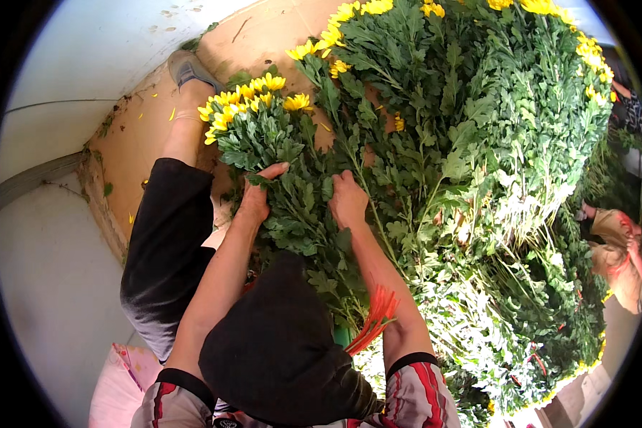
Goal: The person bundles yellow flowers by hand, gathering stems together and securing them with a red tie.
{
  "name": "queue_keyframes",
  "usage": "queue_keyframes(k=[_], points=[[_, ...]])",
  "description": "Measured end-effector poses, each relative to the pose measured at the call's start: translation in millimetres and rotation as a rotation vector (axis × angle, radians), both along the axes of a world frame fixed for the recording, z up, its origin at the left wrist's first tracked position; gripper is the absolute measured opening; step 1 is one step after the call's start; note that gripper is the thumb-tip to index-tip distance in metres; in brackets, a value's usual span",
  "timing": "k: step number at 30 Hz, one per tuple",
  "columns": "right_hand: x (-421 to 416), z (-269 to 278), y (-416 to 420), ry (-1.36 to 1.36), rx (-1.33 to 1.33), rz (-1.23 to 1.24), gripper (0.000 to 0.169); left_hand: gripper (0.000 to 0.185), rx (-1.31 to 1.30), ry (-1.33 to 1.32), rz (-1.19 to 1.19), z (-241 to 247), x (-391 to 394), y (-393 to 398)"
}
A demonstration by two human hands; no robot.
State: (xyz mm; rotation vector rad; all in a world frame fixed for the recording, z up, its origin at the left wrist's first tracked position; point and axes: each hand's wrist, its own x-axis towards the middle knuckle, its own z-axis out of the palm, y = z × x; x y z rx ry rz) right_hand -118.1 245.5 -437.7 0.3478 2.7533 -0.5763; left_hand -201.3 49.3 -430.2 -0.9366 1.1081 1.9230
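A bunch of yellow chrysanthemums (pixel 246 115) with long leafy stems lies in front of me, its flower heads towards the top left. My left hand (pixel 259 195) is around the left side of this bunch, thumb over the leaves, below the blooms. At the bunch's right side is my right hand (pixel 348 198), fingers curled in on a stem among the leaves. Beside my right forearm a bundle of thin red ties (pixel 377 321) sticks out. A large heap of more chrysanthemums (pixel 449 107) spreads to the right. Leaves hide the lower stems.
A pale wall (pixel 59 257) stands at left beside the tan floor (pixel 123 176), which has scattered petals and leaves. A pink cushion-like thing (pixel 123 380) is at lower left. More cut stems (pixel 492 299) lie at lower right. Two other people are partly seen at the right rim.
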Motion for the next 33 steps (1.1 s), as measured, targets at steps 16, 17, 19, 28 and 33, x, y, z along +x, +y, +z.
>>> queue_keyframes(k=[16,17,19,28,33], points=[[85.3,38.9,-18.0,0.120,-0.026,0.062,0.095,0.022,-0.179,0.183,0.373,174.5,78.0,-49.6],[85.2,36.0,-18.1,0.111,0.018,0.056,0.092,0.022,-0.185,0.243,0.377,180.3,78.4,-51.9],[81.6,26.4,-26.8,0.101,0.081,0.063,0.087,0.022,-0.211,0.365,0.376,194.3,79.9,-62.3],[65.8,82.7,20.6,0.315,-0.274,-0.003,0.079,0.023,-0.157,0.406,0.350,191.6,89.8,-47.2],[39.6,209.8,74.3,0.627,-0.256,-0.035,0.071,0.027,-0.247,0.587,0.328,200.6,72.1,-34.1]])
